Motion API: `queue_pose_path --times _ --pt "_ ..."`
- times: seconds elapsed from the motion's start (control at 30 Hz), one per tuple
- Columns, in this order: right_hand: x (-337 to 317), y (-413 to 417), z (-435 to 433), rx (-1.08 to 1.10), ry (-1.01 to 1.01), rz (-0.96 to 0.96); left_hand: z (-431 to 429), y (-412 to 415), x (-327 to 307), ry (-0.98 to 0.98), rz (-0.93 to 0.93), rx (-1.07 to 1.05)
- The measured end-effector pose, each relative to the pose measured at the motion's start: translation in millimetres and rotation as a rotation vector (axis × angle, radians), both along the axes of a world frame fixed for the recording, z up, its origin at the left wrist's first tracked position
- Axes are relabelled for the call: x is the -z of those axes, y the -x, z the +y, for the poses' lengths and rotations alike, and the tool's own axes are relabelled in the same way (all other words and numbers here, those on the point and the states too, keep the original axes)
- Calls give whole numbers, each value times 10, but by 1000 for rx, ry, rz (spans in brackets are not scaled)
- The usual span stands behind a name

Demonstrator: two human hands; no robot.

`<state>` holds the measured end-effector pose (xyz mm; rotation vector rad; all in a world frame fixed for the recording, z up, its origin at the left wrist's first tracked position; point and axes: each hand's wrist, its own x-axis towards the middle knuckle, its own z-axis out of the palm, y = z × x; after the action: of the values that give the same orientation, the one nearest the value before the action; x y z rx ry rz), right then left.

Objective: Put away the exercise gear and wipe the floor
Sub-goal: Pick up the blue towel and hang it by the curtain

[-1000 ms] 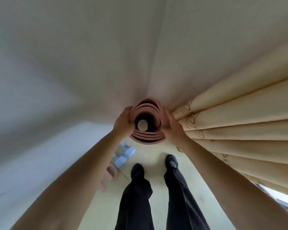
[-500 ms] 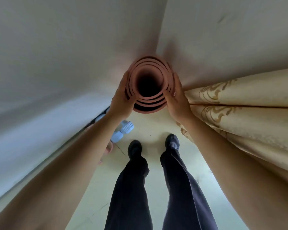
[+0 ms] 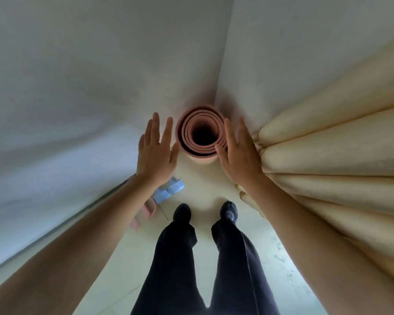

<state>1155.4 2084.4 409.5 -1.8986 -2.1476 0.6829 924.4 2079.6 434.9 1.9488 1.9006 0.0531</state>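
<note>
Now 1 mat (image 3: 199, 156) upright btwn L hand (image 3: 156, 156), R hand (image 3: 239, 159).

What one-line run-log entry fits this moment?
rolled mat upright in corner | left hand open beside it | right hand open beside it

A person in loose dark trousers (image 3: 175, 258) and black shoes (image 3: 182, 212), forearms (image 3: 89, 228) bare down to left hand (image 3: 156, 155) and right hand (image 3: 239, 158).
</note>
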Motion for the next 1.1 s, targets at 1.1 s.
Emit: queue_pose_path --times 1.1 --pt "-4153 5560 -5924 -1417 -885 733 -8851 2866 -4443 -700 1108 -1269"
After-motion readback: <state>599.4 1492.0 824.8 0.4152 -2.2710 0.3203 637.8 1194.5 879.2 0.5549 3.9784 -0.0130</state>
